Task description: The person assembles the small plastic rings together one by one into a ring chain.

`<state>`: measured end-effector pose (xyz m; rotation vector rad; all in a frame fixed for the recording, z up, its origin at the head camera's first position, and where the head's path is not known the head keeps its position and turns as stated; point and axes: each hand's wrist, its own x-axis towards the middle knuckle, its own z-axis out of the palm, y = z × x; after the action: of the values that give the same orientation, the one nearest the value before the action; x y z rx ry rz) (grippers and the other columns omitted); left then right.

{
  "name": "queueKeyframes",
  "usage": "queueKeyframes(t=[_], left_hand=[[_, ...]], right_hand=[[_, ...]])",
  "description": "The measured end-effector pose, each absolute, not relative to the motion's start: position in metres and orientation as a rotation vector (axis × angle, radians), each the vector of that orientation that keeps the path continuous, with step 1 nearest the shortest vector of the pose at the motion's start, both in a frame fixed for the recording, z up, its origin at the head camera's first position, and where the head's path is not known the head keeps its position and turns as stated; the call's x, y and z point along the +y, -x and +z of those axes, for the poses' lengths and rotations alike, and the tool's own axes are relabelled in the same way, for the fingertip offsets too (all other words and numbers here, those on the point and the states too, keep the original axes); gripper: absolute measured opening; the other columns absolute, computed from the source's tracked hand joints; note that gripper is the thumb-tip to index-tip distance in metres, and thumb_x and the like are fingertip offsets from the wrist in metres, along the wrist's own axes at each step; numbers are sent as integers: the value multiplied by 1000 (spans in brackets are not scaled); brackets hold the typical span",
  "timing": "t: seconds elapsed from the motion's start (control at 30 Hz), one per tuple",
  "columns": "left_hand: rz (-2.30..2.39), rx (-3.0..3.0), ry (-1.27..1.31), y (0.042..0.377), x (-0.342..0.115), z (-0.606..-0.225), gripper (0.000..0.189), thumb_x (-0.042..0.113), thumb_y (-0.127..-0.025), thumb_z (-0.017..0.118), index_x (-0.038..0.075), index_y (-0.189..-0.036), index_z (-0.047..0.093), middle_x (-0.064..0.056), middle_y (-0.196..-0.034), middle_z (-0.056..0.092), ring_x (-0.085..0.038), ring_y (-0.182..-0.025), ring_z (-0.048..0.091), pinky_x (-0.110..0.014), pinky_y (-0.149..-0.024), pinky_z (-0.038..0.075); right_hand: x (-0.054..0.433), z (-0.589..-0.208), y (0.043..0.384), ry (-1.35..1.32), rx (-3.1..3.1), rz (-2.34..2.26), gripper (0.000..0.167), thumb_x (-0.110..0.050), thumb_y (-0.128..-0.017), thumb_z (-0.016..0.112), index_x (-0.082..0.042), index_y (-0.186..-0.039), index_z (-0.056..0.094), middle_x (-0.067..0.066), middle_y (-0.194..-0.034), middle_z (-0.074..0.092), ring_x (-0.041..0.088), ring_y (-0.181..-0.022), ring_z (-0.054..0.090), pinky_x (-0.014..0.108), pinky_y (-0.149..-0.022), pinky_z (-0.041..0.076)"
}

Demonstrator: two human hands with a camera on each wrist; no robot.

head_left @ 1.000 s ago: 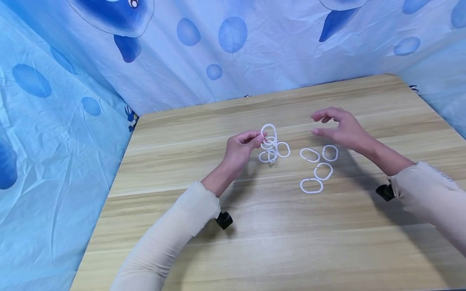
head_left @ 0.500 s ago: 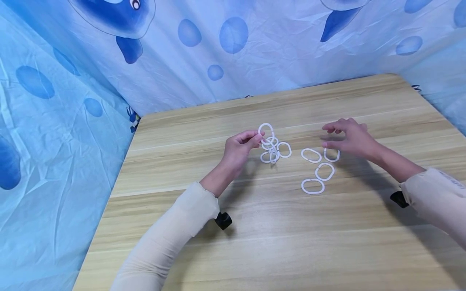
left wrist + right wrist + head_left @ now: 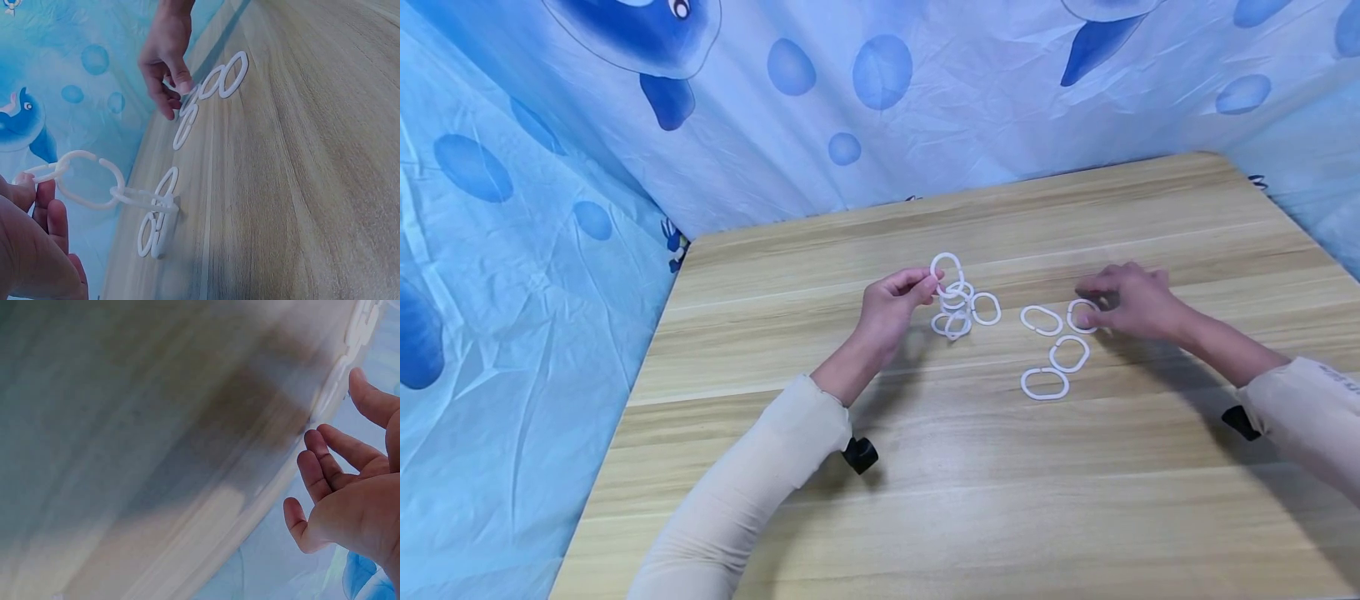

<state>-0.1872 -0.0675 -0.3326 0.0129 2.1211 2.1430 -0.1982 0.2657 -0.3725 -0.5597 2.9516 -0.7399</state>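
In the head view my left hand pinches the top ring of a chain of white plastic oval rings between thumb and fingers. The left wrist view shows a linked ring with a small gap hanging from it; the lower rings bunch at the table. Over at the right, my right hand is lowered over a loose white ring, thumb and fingers apart around it. Its fingers look relaxed and spread in the right wrist view, with the thumb separate from them.
Three more loose rings lie close by: one left of the right hand, one nearer me, and the nearest ring. The wooden table ends at a blue patterned curtain at the back and left.
My right hand has moved right and down to the farthest-right loose ring. My left hand stays nearly still, while the lower rings of its chain swing slightly.
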Motion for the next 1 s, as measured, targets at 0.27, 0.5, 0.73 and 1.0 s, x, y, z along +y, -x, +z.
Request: queueKeyframes(t=[0.27, 0.5, 0.73, 1.0], left_hand=[[2146, 2108, -17, 188, -68, -335, 21, 12, -93, 65, 0, -109, 69, -5, -110, 71, -42, -109, 55, -26, -87, 48], [2140, 2115, -13, 189, -68, -336, 22, 13, -92, 65, 0, -110, 69, -4, -111, 70, -42, -109, 56, -26, -86, 49], [2140, 2120, -11, 189, -67, -335, 20, 13, -92, 65, 1, -108, 69, -3, -110, 71, -21, -90, 61, -25, -84, 49], [2134, 2116, -5, 189, -67, -335, 20, 14, -92, 65, 2, -108, 69, -2, -110, 71, -10, -83, 60, -24, -84, 48]], right_hand=[[264, -376, 194, 590, 2997, -664, 55, -29, -75, 83, 1, -119, 66, 18, -107, 60, 34, -100, 47, 54, -80, 23], [261, -375, 191, 665, 3060, -567, 47, -27, -76, 82, -2, -113, 70, 15, -103, 63, 33, -97, 51, 58, -85, 26], [259, -377, 191, 747, 3078, -472, 45, -26, -76, 78, -2, -113, 69, 15, -105, 62, 33, -98, 51, 59, -84, 28], [259, -375, 192, 748, 3030, -476, 50, -30, -80, 79, 1, -117, 67, 16, -107, 60, 33, -102, 51, 61, -88, 25]])
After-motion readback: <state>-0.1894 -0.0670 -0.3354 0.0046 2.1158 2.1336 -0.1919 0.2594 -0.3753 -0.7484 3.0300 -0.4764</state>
